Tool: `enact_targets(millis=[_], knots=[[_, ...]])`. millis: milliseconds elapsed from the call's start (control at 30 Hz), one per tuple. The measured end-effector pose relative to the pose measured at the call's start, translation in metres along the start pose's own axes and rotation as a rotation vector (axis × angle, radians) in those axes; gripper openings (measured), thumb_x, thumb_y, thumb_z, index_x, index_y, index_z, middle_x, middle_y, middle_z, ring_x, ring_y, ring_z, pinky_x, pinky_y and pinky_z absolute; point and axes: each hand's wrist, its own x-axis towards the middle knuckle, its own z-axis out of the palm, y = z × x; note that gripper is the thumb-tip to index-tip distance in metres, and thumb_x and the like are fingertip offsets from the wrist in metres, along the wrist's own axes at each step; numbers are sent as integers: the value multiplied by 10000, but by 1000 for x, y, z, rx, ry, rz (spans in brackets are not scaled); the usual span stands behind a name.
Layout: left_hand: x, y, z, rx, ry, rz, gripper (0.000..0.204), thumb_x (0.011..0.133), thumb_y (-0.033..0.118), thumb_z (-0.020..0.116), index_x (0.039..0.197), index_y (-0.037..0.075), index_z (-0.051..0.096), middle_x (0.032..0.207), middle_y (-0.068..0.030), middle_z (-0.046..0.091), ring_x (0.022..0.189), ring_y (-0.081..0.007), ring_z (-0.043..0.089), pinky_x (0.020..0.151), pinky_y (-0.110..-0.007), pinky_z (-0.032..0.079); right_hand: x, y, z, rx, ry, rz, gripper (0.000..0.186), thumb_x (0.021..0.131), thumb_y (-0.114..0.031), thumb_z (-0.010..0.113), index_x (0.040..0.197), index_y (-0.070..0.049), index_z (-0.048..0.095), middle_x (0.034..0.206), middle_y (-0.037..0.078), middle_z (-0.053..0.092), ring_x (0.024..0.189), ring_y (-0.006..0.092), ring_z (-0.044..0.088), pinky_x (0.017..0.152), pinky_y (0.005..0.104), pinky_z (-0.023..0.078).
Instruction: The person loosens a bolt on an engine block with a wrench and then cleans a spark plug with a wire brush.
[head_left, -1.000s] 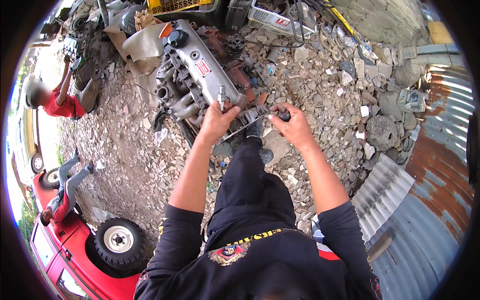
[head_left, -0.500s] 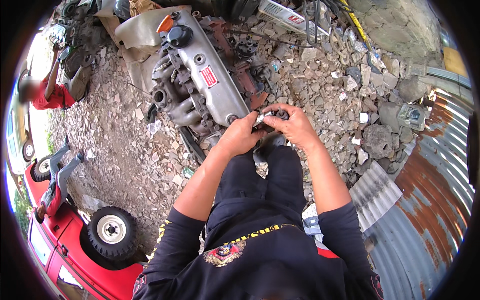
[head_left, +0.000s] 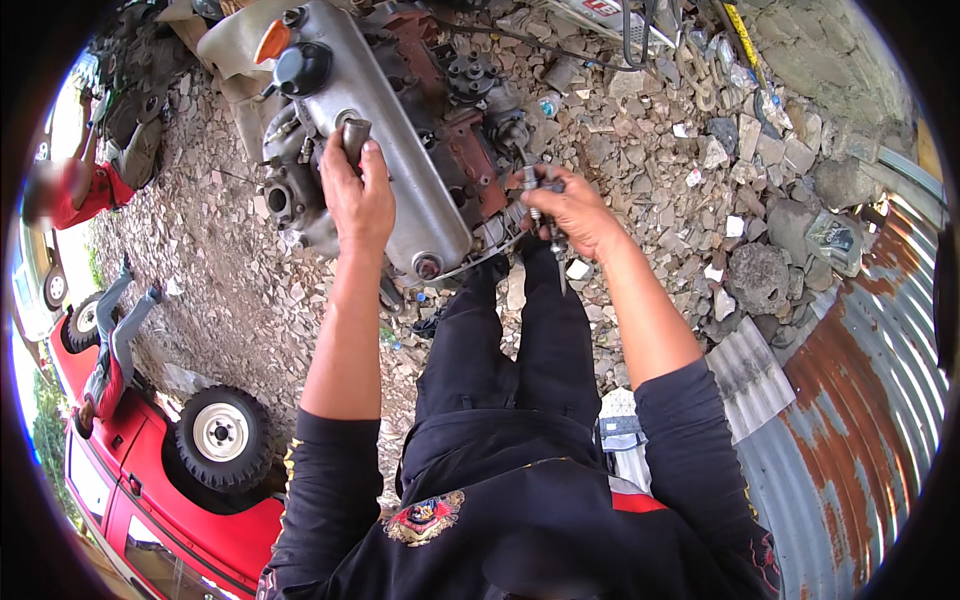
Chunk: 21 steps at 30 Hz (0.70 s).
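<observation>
My left hand (head_left: 358,195) is over the silver valve cover (head_left: 385,145) of an engine. Its fingers grip a short grey metal cylinder that looks like a deep socket (head_left: 356,136). My right hand (head_left: 570,208) is beyond the cover's right side, above the gravel. Pinched in it is a slim silver piece resembling a spark plug (head_left: 531,196). A dark tool with a thin rod (head_left: 562,265) is also in that hand, its kind partly hidden by the fingers. An orange-winged black cap (head_left: 303,68) tops the cover's far end.
Rusty manifold parts (head_left: 470,160) lie along the engine's right side. Gravel and broken stone (head_left: 640,170) cover the ground. Rusty corrugated sheets (head_left: 850,430) stand at right. A red vehicle (head_left: 150,460) and two other people (head_left: 85,190) are at left.
My hands were together at the cover's near end and have parted. The left has moved up-left over the cover with the socket; the right has shifted slightly, keeping the silver piece. The engine appears nearer.
</observation>
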Motion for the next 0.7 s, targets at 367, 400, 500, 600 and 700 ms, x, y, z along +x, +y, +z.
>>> enact_targets(millis=[367,400,500,600,700], knots=[[16,-26,42,402,112,283,447,947,314,561,1284,27,501,1129,-177,569,1073,-372,503,963,-478,365,79,39,2,-881,25,-179,437,749,-207,744,1137,-43,626,960,202,683,849,371,660,782,396,509],[16,-26,42,392,95,259,459,951,320,557,1299,27,494,1150,-190,554,1091,-376,494,969,-476,364,83,42,1,-889,-19,-193,441,755,-206,741,1144,-49,604,998,226,671,919,407,641,809,425,506],[16,-27,40,401,74,223,480,962,327,547,1327,24,475,1194,-206,524,1129,-378,476,989,-473,357,84,39,12,-1041,-20,-129,428,769,-204,732,1133,-41,575,1022,231,665,974,419,626,835,452,503],[16,-24,41,409,81,217,466,956,311,548,1318,25,477,1183,-196,535,1130,-381,474,999,-479,346,94,40,15,-1089,-79,-174,405,770,-192,726,1115,-44,574,1010,234,665,984,423,623,850,474,500],[15,-24,42,394,96,215,434,944,279,551,1293,29,488,1154,-172,564,1115,-386,476,1004,-491,332,97,31,20,-1118,-141,-180,355,767,-186,722,1076,-41,623,977,205,684,981,386,638,854,468,507]])
